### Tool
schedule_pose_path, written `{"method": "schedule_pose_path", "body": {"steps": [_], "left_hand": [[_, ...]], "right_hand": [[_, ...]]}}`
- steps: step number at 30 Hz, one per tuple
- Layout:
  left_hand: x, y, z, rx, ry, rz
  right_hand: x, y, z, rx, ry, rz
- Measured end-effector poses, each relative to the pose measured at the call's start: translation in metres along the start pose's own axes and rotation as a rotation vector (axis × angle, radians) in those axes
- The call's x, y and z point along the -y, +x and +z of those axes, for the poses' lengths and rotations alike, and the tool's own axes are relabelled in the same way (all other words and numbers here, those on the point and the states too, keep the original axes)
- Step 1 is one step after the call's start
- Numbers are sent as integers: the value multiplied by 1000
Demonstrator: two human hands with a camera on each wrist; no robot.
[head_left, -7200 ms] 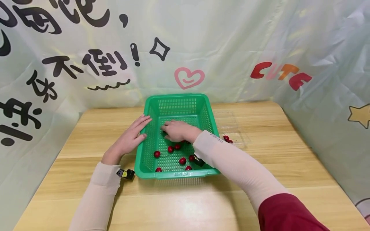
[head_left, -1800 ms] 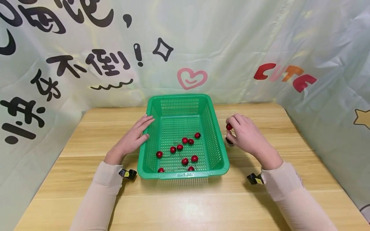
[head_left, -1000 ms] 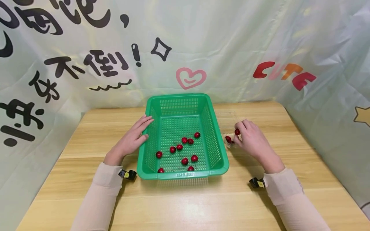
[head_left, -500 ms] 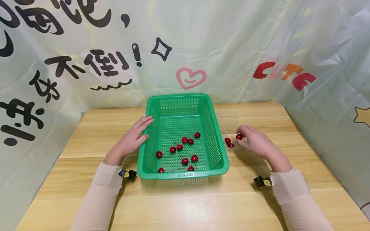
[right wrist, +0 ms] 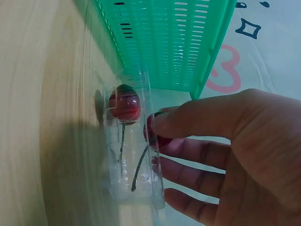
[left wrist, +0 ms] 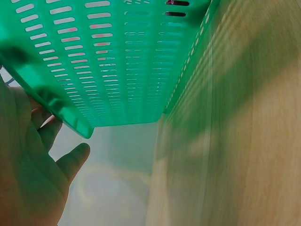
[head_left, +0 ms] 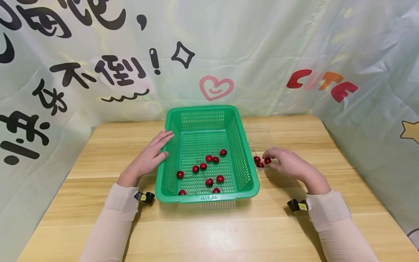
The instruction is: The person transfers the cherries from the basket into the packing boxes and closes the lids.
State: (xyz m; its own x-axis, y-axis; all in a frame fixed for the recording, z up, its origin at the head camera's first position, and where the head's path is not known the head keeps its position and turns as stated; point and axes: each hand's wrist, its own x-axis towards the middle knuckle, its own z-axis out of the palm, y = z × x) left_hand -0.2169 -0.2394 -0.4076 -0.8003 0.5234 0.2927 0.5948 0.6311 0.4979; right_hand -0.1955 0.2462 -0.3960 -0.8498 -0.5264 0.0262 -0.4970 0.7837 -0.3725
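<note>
Our right hand (head_left: 289, 164) pinches a cherry (head_left: 267, 160) at the clear box (right wrist: 122, 186); our left hand (head_left: 147, 158), fingers straight, touches the green basket (head_left: 209, 198).

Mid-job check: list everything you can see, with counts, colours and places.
Basket: one, green, on the table
Basket cherries: ten visible, red, on the basket floor
Container: one, clear, right of the basket
Container cherries: two visible, red, in the container
Held cherry: one, red, in the right hand, at the container
Table: one, light brown, under everything
Backdrop: pale, printed with lettering, a heart and stars, behind the table and at its sides
Wrist cameras: two, black, one per wrist
Sleeves: two, pale, on the forearms
Left hand: one, on the basket's left rim
Right hand: one, pinching the held cherry
</note>
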Motion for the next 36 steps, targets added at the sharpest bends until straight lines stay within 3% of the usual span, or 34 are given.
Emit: {"method": "schedule_pose_path", "body": {"steps": [10,36], "left_hand": [[-1,0,0,-6,-1,6],[0,-1,0,-3,2,3]], "right_hand": [[2,0,0,63,69,37],[5,1,-6,-95,21,74]]}}
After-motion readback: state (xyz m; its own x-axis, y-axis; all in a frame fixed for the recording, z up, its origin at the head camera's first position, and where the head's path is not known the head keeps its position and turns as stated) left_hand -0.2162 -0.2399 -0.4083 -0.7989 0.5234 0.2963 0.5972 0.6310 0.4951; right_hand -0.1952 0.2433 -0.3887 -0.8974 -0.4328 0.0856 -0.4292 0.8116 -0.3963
